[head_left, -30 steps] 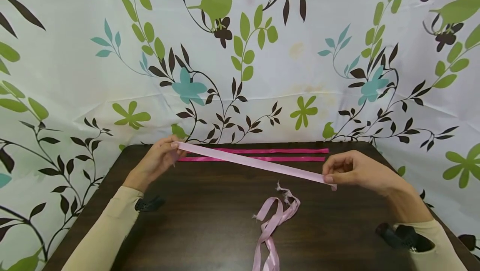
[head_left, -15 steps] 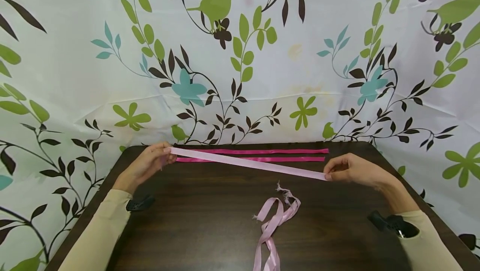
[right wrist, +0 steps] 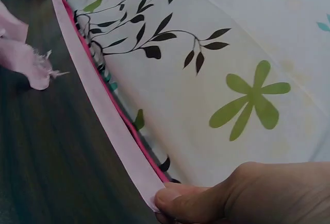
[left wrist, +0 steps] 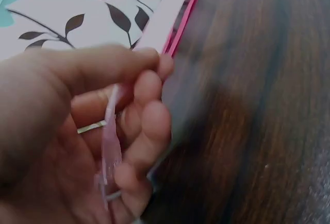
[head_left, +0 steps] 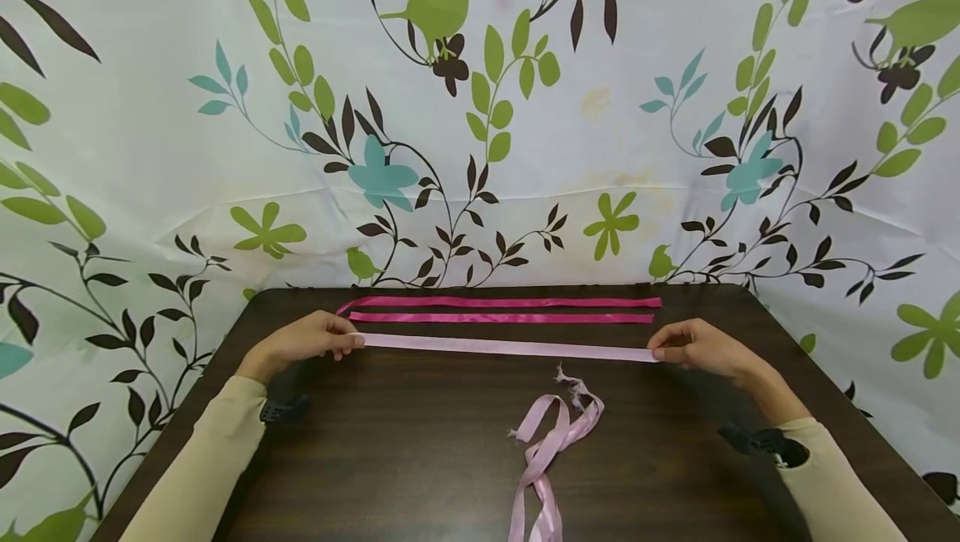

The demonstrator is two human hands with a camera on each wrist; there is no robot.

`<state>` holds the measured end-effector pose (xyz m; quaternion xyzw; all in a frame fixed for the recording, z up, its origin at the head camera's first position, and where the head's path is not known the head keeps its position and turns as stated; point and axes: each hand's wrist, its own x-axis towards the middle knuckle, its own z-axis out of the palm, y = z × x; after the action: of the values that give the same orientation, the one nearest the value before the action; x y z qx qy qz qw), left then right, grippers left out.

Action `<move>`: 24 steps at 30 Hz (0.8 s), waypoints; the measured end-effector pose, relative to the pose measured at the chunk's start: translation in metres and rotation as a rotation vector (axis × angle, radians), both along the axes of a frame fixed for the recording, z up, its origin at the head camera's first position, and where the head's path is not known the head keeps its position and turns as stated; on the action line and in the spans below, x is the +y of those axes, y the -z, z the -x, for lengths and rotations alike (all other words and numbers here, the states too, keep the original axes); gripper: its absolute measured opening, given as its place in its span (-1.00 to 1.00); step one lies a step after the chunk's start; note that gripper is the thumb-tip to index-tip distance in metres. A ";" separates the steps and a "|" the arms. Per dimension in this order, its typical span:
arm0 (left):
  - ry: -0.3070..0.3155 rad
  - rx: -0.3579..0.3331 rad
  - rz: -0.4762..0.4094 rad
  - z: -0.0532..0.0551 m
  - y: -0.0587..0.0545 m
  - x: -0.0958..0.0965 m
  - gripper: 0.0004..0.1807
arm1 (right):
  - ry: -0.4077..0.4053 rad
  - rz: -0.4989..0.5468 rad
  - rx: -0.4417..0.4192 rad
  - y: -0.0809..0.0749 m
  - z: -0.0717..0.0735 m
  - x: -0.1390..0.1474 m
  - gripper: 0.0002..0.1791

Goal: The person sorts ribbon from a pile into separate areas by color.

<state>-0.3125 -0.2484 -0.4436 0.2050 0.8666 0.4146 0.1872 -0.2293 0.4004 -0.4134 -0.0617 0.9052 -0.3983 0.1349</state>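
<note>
Pale pink satin ribbon (head_left: pixel 502 347) drawn straight in the head view, running almost level from left hand (head_left: pixel 311 340) to right hand (head_left: pixel 705 348), dipping slightly toward the right. Low over the far half of a dark wood-grain table (head_left: pixel 420 442); contact with the surface impossible to tell. Pinched at both ends, left fingers curled inward, right thumb and index finger together. Just beyond, two hot-pink ribbons (head_left: pixel 502 302) lying side by side, nearly parallel to it, the farther one bent at its left end, close by the left hand. Nearer, right of centre, a loose bundle of pale pink strands (head_left: pixel 537 460), crossing over one another, frayed at the far ends. Cream sleeves (head_left: pixel 217 450) on both arms, black straps (head_left: pixel 281 410) at the wrists. Behind, white fabric backdrop (head_left: pixel 600 142) printed with green birds, dark leafy stems, teal and green flowers.

From the left wrist, blurred: thumb and fingertips pressed together on the ribbon, a thin crumpled tail (left wrist: pixel 110 147) hanging into the half-curled palm, hot pink showing alongside beyond the fingertips.

From the right wrist: thumb clamped over the ribbon's near end, index finger mostly hidden; hot pink along the far edge, frayed strands apart, off to the left.
</note>
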 end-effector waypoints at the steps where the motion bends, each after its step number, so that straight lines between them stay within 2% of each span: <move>1: -0.011 0.005 0.009 0.000 -0.001 0.001 -0.73 | 0.007 -0.003 0.006 0.002 0.000 -0.001 -0.76; 5: -0.047 0.035 0.044 -0.002 -0.002 0.006 -0.74 | 0.036 -0.004 0.027 0.009 0.002 -0.005 -0.76; 12: -0.098 0.087 0.154 -0.002 -0.002 0.009 -0.66 | 0.075 -0.021 0.060 0.019 0.003 -0.005 -0.79; 17: -0.145 0.080 0.236 -0.007 -0.008 0.014 -0.66 | 0.068 -0.026 0.101 0.022 0.004 -0.006 -0.79; 24: -0.218 0.063 0.367 -0.017 -0.019 0.017 -0.61 | 0.076 -0.031 0.142 0.018 0.003 -0.011 -0.79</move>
<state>-0.2950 -0.2310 -0.4244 0.0854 0.9501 0.2610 0.1481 -0.2325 0.3898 -0.4311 -0.0533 0.9202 -0.3837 0.0562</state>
